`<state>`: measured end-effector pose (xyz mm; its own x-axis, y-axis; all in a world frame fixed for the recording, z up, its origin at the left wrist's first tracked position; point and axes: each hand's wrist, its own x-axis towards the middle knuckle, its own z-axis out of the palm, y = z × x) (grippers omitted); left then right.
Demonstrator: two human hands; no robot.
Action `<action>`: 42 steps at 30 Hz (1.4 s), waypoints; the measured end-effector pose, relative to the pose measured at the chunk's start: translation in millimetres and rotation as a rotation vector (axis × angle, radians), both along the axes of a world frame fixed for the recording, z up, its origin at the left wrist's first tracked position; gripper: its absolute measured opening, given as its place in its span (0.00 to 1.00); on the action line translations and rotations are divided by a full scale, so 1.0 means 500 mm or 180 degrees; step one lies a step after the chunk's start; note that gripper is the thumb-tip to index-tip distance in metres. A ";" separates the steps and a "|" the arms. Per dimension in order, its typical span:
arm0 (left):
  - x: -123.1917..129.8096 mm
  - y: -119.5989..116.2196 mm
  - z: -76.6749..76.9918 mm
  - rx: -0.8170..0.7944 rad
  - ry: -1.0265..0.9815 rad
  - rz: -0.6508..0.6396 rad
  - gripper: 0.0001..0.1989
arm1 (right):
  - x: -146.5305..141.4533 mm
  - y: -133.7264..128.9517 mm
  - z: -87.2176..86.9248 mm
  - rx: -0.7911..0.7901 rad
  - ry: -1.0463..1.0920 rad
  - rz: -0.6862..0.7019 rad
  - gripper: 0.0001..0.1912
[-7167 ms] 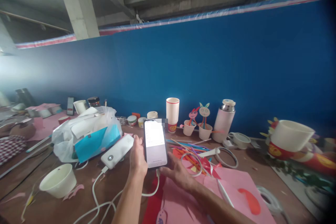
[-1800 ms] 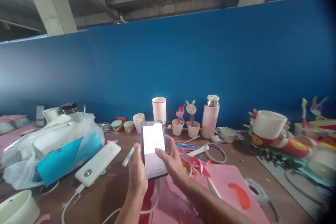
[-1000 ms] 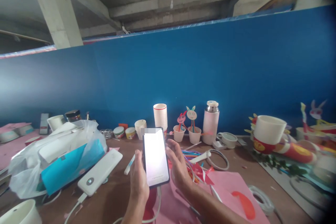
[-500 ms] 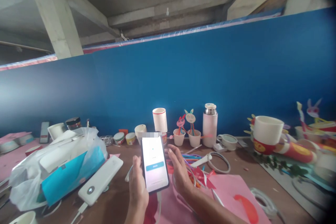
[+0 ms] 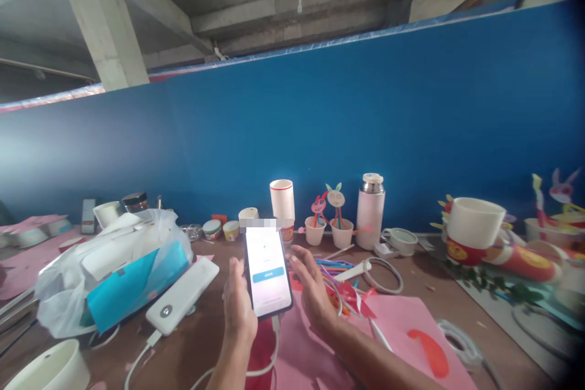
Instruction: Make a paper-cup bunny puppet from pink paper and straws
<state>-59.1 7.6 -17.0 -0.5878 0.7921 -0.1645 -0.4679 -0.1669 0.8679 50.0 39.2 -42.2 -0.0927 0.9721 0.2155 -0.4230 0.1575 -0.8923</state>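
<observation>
A smartphone with a lit, mostly white screen and a blue button stands tilted towards me in the middle of the head view. My left hand holds it along its left edge; the fingers behind it are hidden. Beside the right edge is my right hand, its fingers apart and loosely bent. Whether its fingertips touch the phone I cannot tell. A white charging cable is plugged into the phone's lower end. Under the hands lies pink paper with a red cut-out piece.
To the left are a white power bank, a plastic bag and a paper cup. Stacked cups, rabbit figures in cups and a thermos stand by the blue partition. Decorated cups are at right.
The view has shifted slightly down and left, so more of the near-left cup and the cable shows. Both hands stay in about the same place around the phone, whose screen looks the same.
</observation>
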 end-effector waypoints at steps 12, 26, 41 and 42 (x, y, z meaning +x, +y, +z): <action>0.005 0.001 -0.001 0.0120 -0.0035 -0.0170 0.25 | -0.007 -0.012 0.013 0.0085 0.0299 0.0404 0.19; 0.022 -0.004 0.015 0.0198 -0.0107 -0.0214 0.24 | -0.012 -0.013 0.003 0.0433 -0.0022 0.0483 0.24; 0.025 -0.017 0.009 0.0323 -0.0287 -0.0384 0.23 | -0.012 -0.022 0.008 0.0356 0.0078 0.0484 0.25; 0.025 -0.017 0.009 0.0326 -0.0282 -0.0386 0.23 | -0.013 -0.021 0.003 0.0369 0.0062 0.0464 0.25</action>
<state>-46.6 -0.9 -12.6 -0.4736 0.8716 -0.1264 -0.5639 -0.1899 0.8037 43.3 28.5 -40.5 -0.2255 0.9172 0.3284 -0.4660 0.1945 -0.8631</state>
